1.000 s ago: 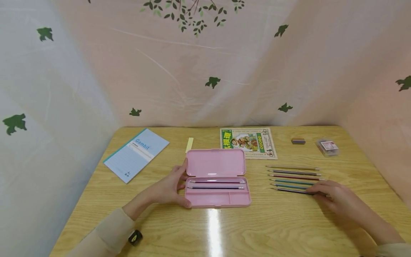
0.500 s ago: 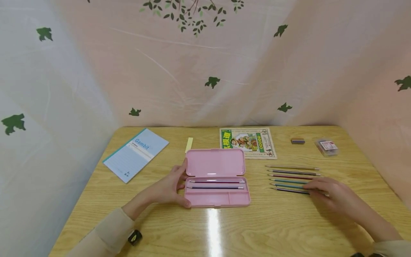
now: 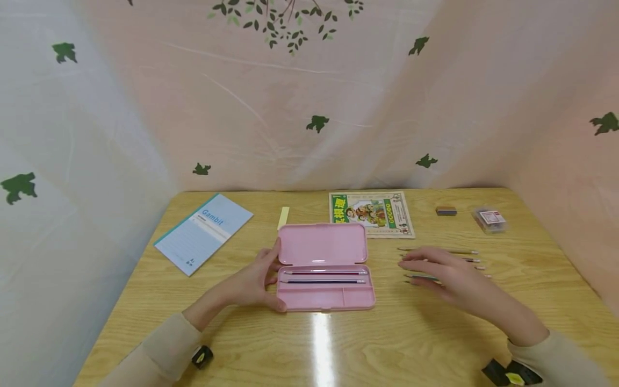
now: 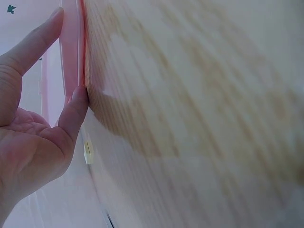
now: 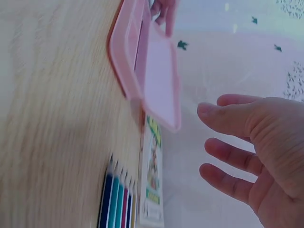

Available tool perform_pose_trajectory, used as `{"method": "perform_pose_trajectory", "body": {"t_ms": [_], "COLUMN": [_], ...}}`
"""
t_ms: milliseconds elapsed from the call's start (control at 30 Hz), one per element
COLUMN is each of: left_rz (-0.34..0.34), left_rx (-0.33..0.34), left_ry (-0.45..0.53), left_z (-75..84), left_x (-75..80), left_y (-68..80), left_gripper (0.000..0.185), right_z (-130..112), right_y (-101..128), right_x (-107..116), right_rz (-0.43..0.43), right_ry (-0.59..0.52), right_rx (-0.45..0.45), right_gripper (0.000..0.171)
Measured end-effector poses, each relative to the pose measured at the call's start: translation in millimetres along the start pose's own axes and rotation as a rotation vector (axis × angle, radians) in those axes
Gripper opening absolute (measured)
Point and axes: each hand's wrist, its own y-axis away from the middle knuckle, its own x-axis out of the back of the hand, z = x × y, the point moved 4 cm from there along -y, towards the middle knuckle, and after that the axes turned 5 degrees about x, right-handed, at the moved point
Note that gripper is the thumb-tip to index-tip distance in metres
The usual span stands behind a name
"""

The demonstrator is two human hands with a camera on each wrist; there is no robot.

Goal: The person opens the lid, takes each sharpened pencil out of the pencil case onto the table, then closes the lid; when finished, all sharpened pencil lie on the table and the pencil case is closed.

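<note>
An open pink pencil case [image 3: 323, 248] lies mid-table with two pencils [image 3: 324, 277] in its long tray. My left hand [image 3: 258, 280] rests against its left end, thumb at the front corner and a straight finger along the lid edge [image 4: 71, 57]. To the right of the case lies a row of several coloured pencils [image 3: 461, 252], side by side. My right hand [image 3: 435, 269] hovers just over that row with fingers spread, holding nothing. In the right wrist view the spread hand [image 5: 247, 147] is above the pencil tips [image 5: 118, 199], with the case [image 5: 159, 71] beyond.
A blue notebook [image 3: 203, 231] lies at the back left, with a yellow sticky note [image 3: 283, 217] beside it. A green picture booklet [image 3: 371, 214] sits behind the case. An eraser [image 3: 446, 211] and a small clear box [image 3: 489, 220] lie at the back right. Curtains surround the table.
My right hand has left the right ends of the pencils and moved left over the row, fingers now spread. The left hand and the case have stayed put.
</note>
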Motion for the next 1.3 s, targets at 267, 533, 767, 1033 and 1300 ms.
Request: {"method": "perform_pose_trajectory", "body": {"t_ms": [267, 533, 767, 1033, 1300], "left_rz": [-0.001, -0.001, -0.004, 0.005, 0.003], "left_rx": [-0.012, -0.01, -0.013, -0.019, -0.023], "left_ry": [0.022, 0.024, 0.044, 0.037, 0.034], "left_z": [0.1, 1.0, 2.9, 0.7, 0.6], "left_x": [-0.4, 0.1, -0.2, -0.2, -0.1], "left_y": [-0.8, -0.1, 0.3, -0.2, -0.2], "left_gripper": [0.141, 0.141, 0.142, 0.142, 0.143], "right_z": [-7, -8, -10, -12, -13], "right_y": [-37, -56, -64, -71, -76], "right_x": [-33, -67, -84, -98, -105], "right_rz": [-0.034, -0.103, -0.194, -0.289, -0.342], "right_ry": [-0.121, -0.155, -0.162, -0.163, -0.168], "right_rx": [0.042, 0.016, -0.079, -0.148, -0.193], "right_gripper": [0.027, 0.033, 0.027, 0.028, 0.033]}}
